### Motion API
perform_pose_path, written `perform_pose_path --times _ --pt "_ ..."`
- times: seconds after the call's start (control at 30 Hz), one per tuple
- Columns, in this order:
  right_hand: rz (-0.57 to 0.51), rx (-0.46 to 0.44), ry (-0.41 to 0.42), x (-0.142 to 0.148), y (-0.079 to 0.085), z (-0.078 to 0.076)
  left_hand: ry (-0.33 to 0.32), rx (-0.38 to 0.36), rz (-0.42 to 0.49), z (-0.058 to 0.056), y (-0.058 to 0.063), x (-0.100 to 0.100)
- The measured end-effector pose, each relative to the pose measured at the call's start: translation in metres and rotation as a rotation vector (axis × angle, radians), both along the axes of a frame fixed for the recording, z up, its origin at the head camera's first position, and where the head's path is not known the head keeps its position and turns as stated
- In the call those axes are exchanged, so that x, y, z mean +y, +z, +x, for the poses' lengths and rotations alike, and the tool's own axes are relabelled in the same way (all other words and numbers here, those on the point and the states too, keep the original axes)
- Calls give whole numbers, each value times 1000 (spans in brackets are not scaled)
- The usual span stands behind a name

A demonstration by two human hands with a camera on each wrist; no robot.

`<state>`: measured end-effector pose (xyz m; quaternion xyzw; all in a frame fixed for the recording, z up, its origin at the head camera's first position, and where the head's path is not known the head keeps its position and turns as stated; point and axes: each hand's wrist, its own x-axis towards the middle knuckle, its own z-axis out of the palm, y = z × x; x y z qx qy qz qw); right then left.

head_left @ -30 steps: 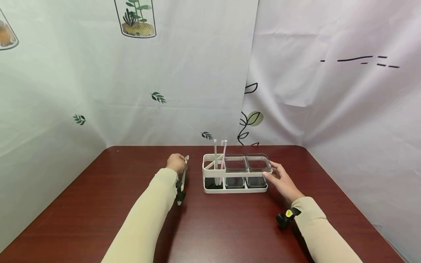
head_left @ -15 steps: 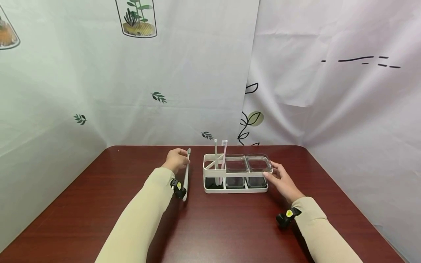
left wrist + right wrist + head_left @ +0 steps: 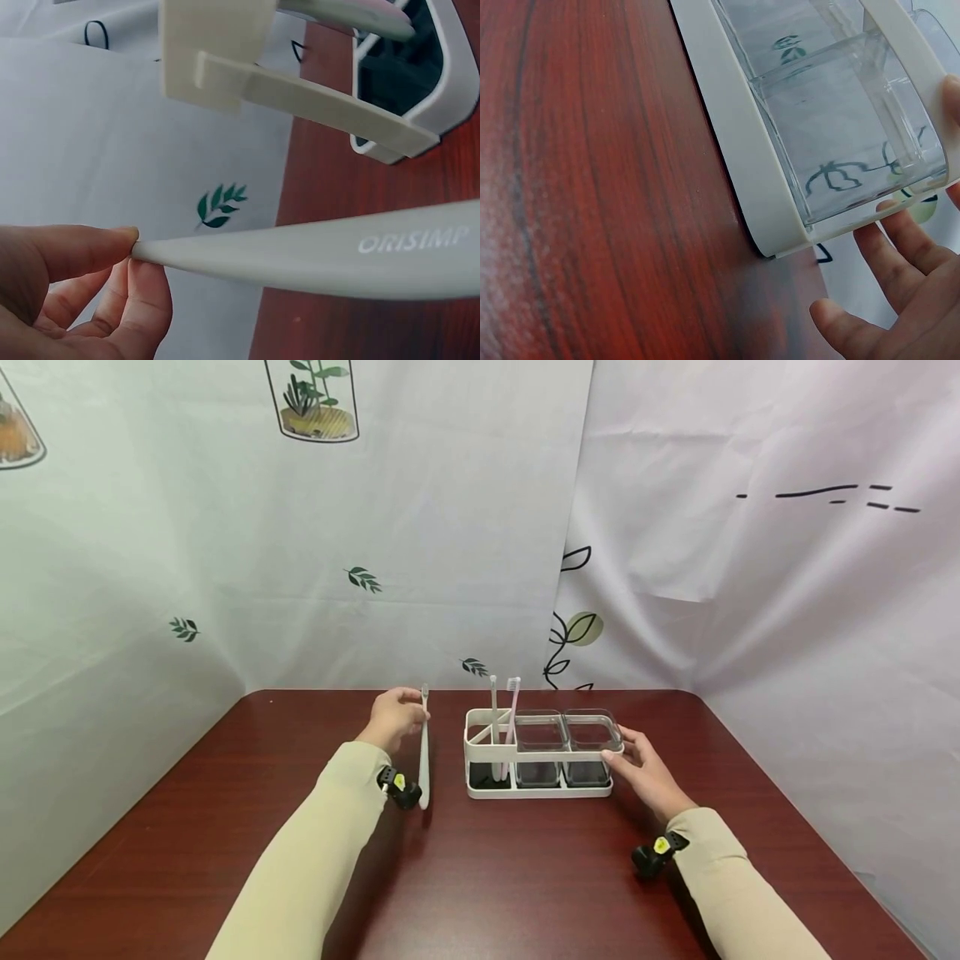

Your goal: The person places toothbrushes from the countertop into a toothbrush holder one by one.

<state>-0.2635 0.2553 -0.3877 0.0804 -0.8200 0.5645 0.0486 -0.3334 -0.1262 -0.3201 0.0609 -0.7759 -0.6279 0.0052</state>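
My left hand (image 3: 393,720) pinches a white toothbrush (image 3: 424,768) by its neck, between thumb and fingertips. The brush stands nearly upright, bristle end up, left of the holder and apart from it. In the left wrist view its handle (image 3: 337,259) bears the lettering ORISIMP. A white toothbrush holder (image 3: 540,793) stands on the table with two clear cups in its right compartments. In its left section lean a whitish toothbrush (image 3: 494,714) and a pink toothbrush (image 3: 513,703). My right hand (image 3: 647,777) grips the holder's right end, thumb at the front of the upper rim, fingers round the side.
The dark red wooden table (image 3: 540,877) has rounded far corners. A pale printed curtain (image 3: 450,527) hangs close behind it and along both sides. Each wrist carries a small black camera.
My left hand has risen slightly and shifted a little left with the toothbrush, which has swung more upright. The right hand and the holder have stayed in place.
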Motion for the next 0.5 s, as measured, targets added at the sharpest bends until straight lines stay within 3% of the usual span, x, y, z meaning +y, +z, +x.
perform_pose_path --times 0.5 --pt "10 8 3 0 1 1 75 86 183 13 28 2"
